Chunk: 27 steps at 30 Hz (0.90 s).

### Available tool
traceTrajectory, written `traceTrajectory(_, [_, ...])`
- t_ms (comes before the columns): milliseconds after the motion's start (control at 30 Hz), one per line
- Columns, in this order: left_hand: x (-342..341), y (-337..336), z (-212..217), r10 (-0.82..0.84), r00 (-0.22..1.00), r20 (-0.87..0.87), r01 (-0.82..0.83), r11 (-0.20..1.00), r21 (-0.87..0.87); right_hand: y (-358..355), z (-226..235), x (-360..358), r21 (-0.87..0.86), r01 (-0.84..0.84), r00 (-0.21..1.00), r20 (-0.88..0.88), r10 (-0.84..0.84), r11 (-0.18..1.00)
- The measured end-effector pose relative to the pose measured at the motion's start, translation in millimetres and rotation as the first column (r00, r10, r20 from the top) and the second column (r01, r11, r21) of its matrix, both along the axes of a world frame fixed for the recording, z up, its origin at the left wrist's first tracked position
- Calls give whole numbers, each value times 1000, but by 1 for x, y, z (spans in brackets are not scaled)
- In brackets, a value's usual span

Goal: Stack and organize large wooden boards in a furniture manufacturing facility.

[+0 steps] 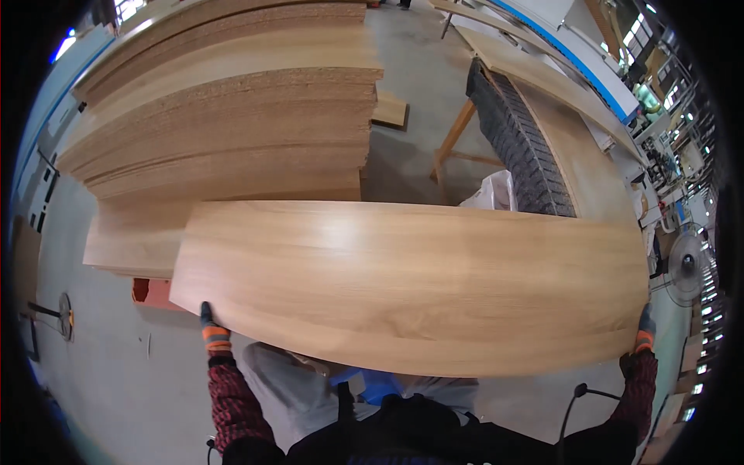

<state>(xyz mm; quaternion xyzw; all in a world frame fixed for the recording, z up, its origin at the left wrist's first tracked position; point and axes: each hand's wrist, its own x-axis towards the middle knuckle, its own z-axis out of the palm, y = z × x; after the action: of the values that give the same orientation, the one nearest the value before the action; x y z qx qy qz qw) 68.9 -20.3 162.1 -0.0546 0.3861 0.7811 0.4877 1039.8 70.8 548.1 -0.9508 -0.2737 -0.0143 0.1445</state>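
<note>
Wooden board [411,287] in both hands [214,328] [645,329], white plastic bag [496,191] beyond

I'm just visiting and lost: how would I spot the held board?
Find the stack of boards at upper left. In front of it spans one wide, light-brown wooden board, left hand near one end, right hand at the other. Unlike its stacked neighbours, it shows nearly its whole face.
</note>
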Motion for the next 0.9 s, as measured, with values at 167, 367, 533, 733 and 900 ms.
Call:
traceTrajectory(167, [-126, -17, -30, -22, 993, -118, 5, 990, -143, 13, -19, 26, -70, -179, 984, -9, 179, 981])
traceTrajectory(367, [-131, -37, 22, 219, 744, -631, -553, 732, -398, 52, -90, -247, 34, -328, 893, -314, 322, 944])
traceTrajectory(533, [-57, -33, 13, -178, 644, -744, -560, 553, -617, 77, -315, -377, 294, -780, 314, -580, 752, 553])
traceTrajectory(733, [-7, 72, -15, -97, 683, -724, -554, 577, -600, 113, -460, -549, 122, -567, 622, -585, 520, 815])
traceTrajectory(900, [-34, 155, -57, 15, 640, -769, -711, 394, -583, 158, -453, -568, 142, -587, 677, -454, 580, 797])
